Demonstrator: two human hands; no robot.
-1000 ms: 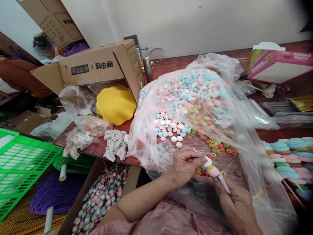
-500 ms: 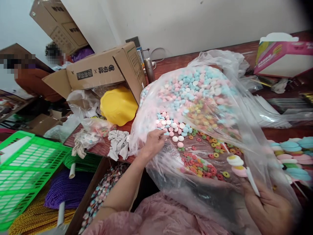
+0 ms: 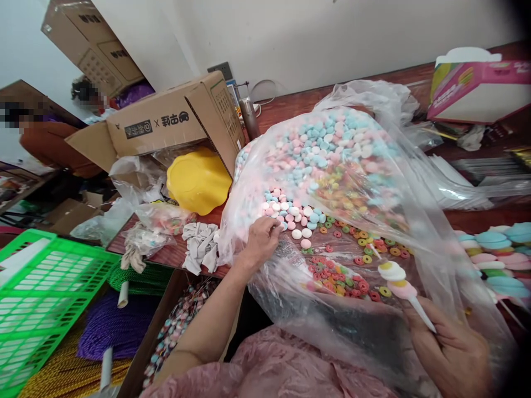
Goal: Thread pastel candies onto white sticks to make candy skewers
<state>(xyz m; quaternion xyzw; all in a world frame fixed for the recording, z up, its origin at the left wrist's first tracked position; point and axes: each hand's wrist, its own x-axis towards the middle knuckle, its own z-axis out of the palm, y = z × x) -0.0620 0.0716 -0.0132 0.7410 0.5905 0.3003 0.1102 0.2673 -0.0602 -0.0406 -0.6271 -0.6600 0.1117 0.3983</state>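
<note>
A skewer (image 3: 398, 284) is held in the right hand (image 3: 452, 345); candies (image 3: 296, 234) seem picked by the left hand (image 3: 262, 241), whose grip cannot be told; gentle pinching is required.

A skewer of sweets (image 3: 391, 272) slants in the right hand (image 3: 450, 340), the bare end of its thin, pale stick pointing up and away from the body. Below that end sit a yellow piece, a plump white one, a second yellow layer and a pink one, pressed together; a narrow white tapered piece runs from the pink over the fingers. Smooth, button-shaped candies (image 3: 306, 211) in pink, white and pale blue lie in a loose pile, its near left edge at the left hand's (image 3: 262, 240) fingertips; whether one is pinched is hidden. Small candy rings (image 3: 327, 273), red, orange, yellow and green, lie scattered between pile and skewer.
</note>
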